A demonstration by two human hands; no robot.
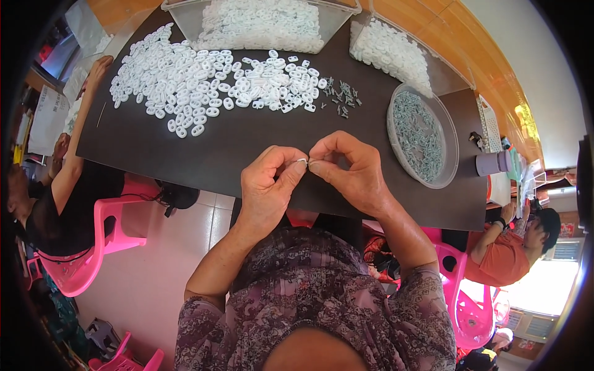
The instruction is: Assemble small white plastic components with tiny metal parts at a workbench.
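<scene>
Above the near edge of the dark table (204,157), my two hands meet fingertip to fingertip. My left hand (267,182) pinches a small white plastic piece (302,161) between thumb and forefinger. Thumb and forefinger of my right hand (356,170) are closed right against that piece; whatever they pinch is too small to make out. Beyond my hands lies a heap of white oval two-holed plastic pieces (164,77). A smaller heap of white plastic pieces (272,85) lies beside it, with a few loose screws (344,96) to its right.
A round clear tub (455,145) of grey screws stands at the right. Two clear bins, one at the back (176,18) and one at the back right (455,74), hold white pieces. A lidded cup (492,164) stands at the right edge. Other people sit left and right on pink chairs (102,241).
</scene>
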